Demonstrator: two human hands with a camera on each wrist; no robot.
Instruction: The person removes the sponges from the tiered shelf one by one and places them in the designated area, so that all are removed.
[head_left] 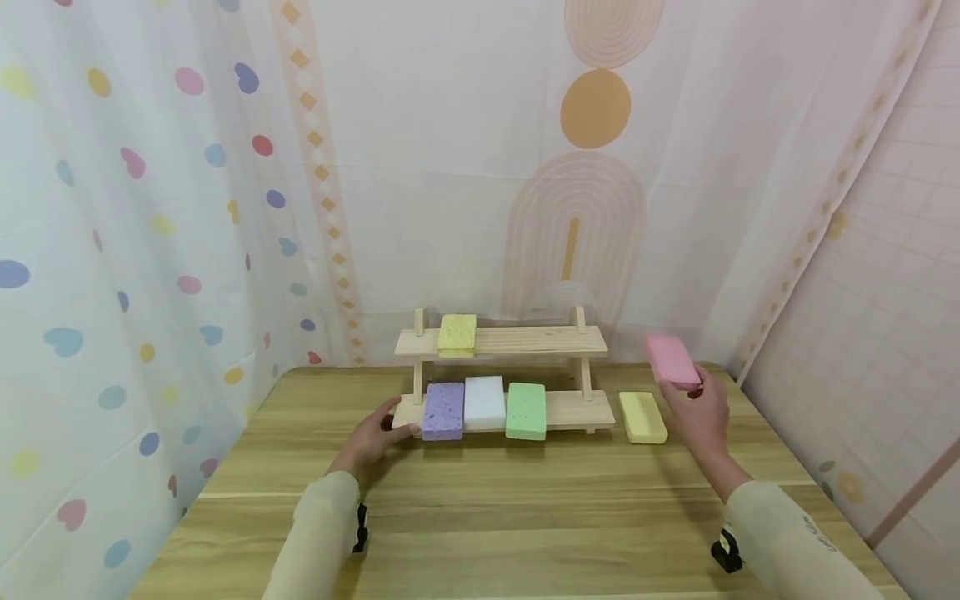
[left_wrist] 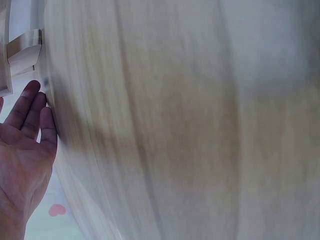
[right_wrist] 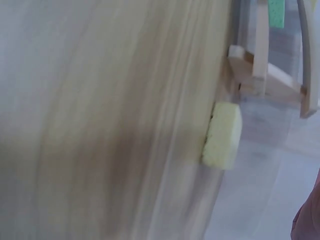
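My right hand (head_left: pixel 699 408) holds a pink sponge (head_left: pixel 672 362) in the air, right of a two-tier wooden shelf (head_left: pixel 570 408). Only a sliver of that hand (right_wrist: pixel 307 215) shows in the right wrist view, where the pink sponge is out of sight. My left hand (head_left: pixel 372 437) grips the left end of the lower tier, thumb at the front. In the left wrist view, several of its fingers (left_wrist: pixel 30 107) lie fairly straight. The lower tier bears a purple sponge (head_left: pixel 444 412), a white sponge (head_left: pixel 485 403) and a green sponge (head_left: pixel 527 412).
On the upper tier, a yellow sponge (head_left: pixel 457 333) sits at the left. Another yellow sponge (head_left: pixel 643 417) lies on the wooden table (head_left: pixel 510 517), right of the shelf. Patterned curtains (head_left: pixel 435 167) hang behind and beside the table.
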